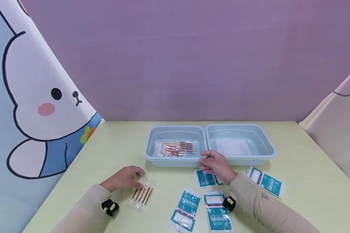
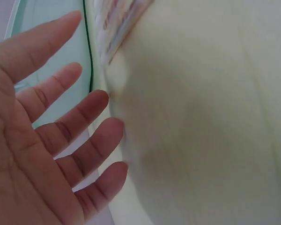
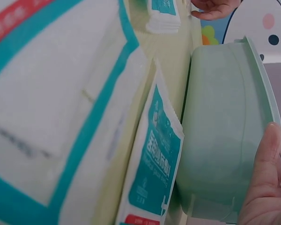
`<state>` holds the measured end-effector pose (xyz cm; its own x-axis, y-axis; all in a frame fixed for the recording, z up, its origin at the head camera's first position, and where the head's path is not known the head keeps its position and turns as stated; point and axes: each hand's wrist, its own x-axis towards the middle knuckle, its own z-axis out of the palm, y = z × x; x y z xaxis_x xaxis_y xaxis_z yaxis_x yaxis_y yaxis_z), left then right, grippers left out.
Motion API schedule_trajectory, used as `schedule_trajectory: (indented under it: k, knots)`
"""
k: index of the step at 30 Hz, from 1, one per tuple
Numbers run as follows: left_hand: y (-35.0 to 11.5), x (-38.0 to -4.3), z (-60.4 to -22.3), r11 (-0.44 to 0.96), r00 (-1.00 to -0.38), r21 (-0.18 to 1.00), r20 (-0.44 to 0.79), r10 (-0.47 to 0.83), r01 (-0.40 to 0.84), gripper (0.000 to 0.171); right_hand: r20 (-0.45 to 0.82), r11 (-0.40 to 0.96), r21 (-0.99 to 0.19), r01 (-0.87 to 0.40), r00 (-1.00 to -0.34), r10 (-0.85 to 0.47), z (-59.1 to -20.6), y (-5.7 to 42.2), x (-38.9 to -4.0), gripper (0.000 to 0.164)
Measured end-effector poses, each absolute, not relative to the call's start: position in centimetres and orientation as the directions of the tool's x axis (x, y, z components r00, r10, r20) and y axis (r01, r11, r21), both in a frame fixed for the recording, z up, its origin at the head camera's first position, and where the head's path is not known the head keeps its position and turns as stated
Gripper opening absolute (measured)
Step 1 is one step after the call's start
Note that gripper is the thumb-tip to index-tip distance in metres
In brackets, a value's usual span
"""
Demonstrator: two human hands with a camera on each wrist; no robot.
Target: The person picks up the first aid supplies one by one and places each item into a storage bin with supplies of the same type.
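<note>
My left hand [image 1: 123,179] hovers beside a clear packet of cotton swabs [image 1: 142,195] on the table, fingers loosely spread. In the left wrist view its palm shows bare and the swab packet lies beyond the fingertips. At the inner front corner of the left pale blue tray [image 1: 169,159], my right hand [image 1: 215,166] pinches the rim, thumb outside and fingers over the edge. More swab packets [image 1: 176,149] lie inside that tray. Under the right hand is a flat teal-and-white gauze packet [image 1: 204,179], partly covered.
Beside the left tray stands a matching right tray [image 1: 252,158] with a whitish rectangle on its floor. Gauze packets [image 1: 186,208] lie nearer me, with another packet [image 1: 266,183] to the right. A purple backdrop [image 1: 192,64] rises behind the table.
</note>
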<state>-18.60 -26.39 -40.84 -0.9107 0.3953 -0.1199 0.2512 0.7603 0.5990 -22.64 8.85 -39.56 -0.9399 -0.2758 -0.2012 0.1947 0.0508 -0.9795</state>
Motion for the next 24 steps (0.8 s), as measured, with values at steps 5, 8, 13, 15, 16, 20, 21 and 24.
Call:
schedule_trajectory:
  k: [5,8,13,15,16,20,21,24]
  knots:
    - [-26.1,-18.8,-41.0,0.784,-0.920,0.583,-0.150,0.362,0.213,0.037,-0.198,0.045,-0.980,0.193,-0.941,-0.275,-39.7,8.8,-22.6,0.032]
    - [-25.9,-18.8,-41.3,0.790,-0.922,0.590,-0.187,0.338,0.169,0.035,-0.197,0.048,-0.980,0.192,-0.942,-0.271,-39.7,8.9,-22.6,0.031]
    - [-25.5,-18.8,-41.3,0.804,-0.924,0.580,-0.222,0.312,0.132,0.032,-0.196,0.049,-0.981,0.190,-0.944,-0.266,-39.6,8.8,-22.7,0.031]
    - [-25.3,-18.8,-41.1,0.823,-0.929,0.556,-0.233,0.289,0.116,0.031,-0.195,0.049,-0.981,0.189,-0.944,-0.267,-39.6,8.7,-22.7,0.031]
    - [-25.2,-18.8,-41.1,0.833,-0.930,0.542,-0.240,0.277,0.109,0.030,-0.194,0.048,-0.981,0.188,-0.944,-0.267,-39.6,8.7,-22.7,0.031]
    - [-24.8,-18.9,-40.9,0.865,-0.936,0.494,-0.255,0.241,0.088,0.029,-0.197,0.047,-0.980,0.191,-0.944,-0.266,-39.6,8.7,-22.7,0.030]
    - [-24.7,-18.9,-40.8,0.867,-0.938,0.492,-0.256,0.235,0.083,0.027,-0.197,0.045,-0.980,0.192,-0.944,-0.265,-39.6,8.7,-22.7,0.030]
    - [-24.6,-19.0,-40.8,0.866,-0.941,0.496,-0.257,0.220,0.067,0.023,-0.198,0.041,-0.980,0.194,-0.944,-0.264,-39.7,8.7,-22.6,0.030]
